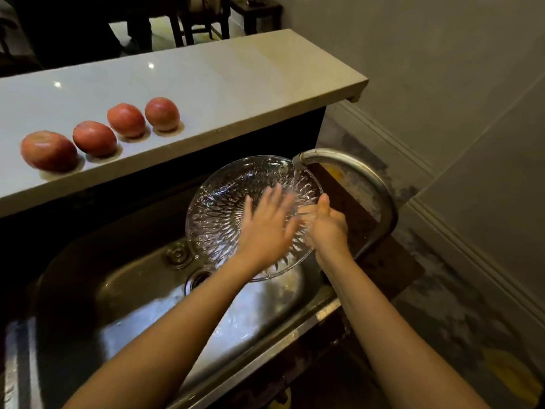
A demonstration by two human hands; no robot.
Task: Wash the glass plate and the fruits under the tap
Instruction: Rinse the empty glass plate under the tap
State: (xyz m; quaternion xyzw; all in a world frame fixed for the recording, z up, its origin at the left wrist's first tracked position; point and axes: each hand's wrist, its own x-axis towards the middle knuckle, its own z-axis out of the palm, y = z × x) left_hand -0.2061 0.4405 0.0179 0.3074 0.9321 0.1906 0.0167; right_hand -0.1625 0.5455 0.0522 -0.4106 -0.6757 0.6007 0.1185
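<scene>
Head view, looking down over the sink point(118, 290). I hold the plate point(218, 202) above the basin, tilted so its patterned inner face turns toward me, with its upper right rim just under the mouth of the tap point(354, 168). Water runs from the spout onto that part of the glass. My right hand point(327, 228) grips the plate at its right edge: the thumb lies over the rim on the near face, and the fingers curl behind the glass, where they show only as a blur. My left hand point(265, 228) lies flat on the inner face near the centre, fingers straight and spread wide, holding nothing; its outline is smeared. The lower rim of the plate hangs over the drain point(199, 278); whether it touches the basin I cannot tell. Four red fruits point(126, 119) stand in a row on the pale ledge point(221, 84) behind the sink, to the left of the plate and well apart from it.
</scene>
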